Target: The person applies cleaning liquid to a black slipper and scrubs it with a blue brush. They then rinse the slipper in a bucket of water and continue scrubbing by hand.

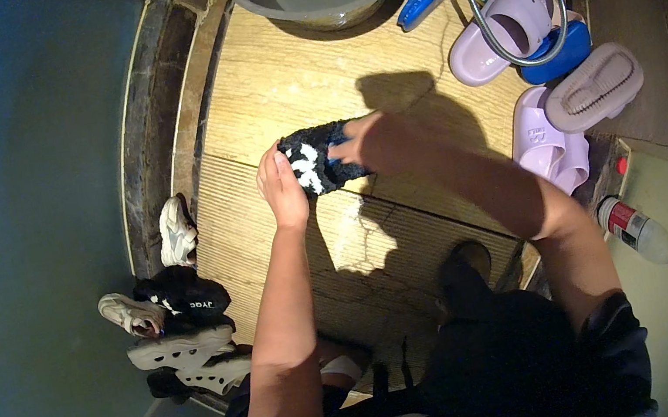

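Observation:
A black, fuzzy-looking item with white patches [307, 167], perhaps a slipper, is between my hands above the tiled floor. My left hand [282, 186] grips its left end, thumb along the near side. At the other end my right hand [363, 143] bends its fingers down onto the dark surface. A bit of dark blue [335, 155] shows under those fingers; what it belongs to is hidden. The right hand is slightly blurred and lies partly in shadow.
A dark basin [327, 11] of cloudy water stands at the far side. Lilac slippers [548, 142], blue and yellow footwear and a metal shower hose [483, 16] crowd the right. Several shoes [181, 349] line the left edge. A plastic bottle [640, 232] lies at the right.

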`<state>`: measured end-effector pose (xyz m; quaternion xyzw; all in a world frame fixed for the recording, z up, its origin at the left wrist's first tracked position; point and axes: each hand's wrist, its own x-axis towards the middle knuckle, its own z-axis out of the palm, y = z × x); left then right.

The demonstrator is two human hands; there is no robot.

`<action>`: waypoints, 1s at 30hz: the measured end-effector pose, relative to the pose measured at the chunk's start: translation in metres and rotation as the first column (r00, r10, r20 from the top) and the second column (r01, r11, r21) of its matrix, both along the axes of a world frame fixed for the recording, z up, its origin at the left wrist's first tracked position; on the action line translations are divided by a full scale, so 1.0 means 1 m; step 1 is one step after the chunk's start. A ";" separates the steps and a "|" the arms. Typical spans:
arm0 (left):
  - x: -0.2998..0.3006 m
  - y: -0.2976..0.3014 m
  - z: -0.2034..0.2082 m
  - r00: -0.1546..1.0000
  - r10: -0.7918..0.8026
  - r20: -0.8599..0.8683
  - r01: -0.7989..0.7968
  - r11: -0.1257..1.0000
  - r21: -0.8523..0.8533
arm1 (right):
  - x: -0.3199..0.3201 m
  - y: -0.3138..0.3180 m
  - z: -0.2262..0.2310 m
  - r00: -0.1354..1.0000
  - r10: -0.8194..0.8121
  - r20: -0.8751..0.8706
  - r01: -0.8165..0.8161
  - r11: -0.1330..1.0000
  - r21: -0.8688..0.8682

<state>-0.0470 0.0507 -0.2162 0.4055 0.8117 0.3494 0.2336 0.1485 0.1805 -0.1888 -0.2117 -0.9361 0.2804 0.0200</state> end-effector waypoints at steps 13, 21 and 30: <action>-0.007 -0.027 0.004 0.968 0.074 -0.240 -0.045 0.991 0.126 | 0.064 -0.009 0.037 0.980 -0.153 0.125 0.129 0.975 0.180; -0.006 -0.037 0.068 0.755 0.334 0.564 -0.364 0.929 -0.064 | 0.017 -0.082 0.100 0.982 -0.186 -0.032 0.188 0.978 0.087; -0.014 -0.073 0.032 -0.542 -0.004 0.840 -0.188 0.975 -0.116 | -0.003 -0.143 0.097 0.970 -0.140 0.198 0.150 0.988 -0.040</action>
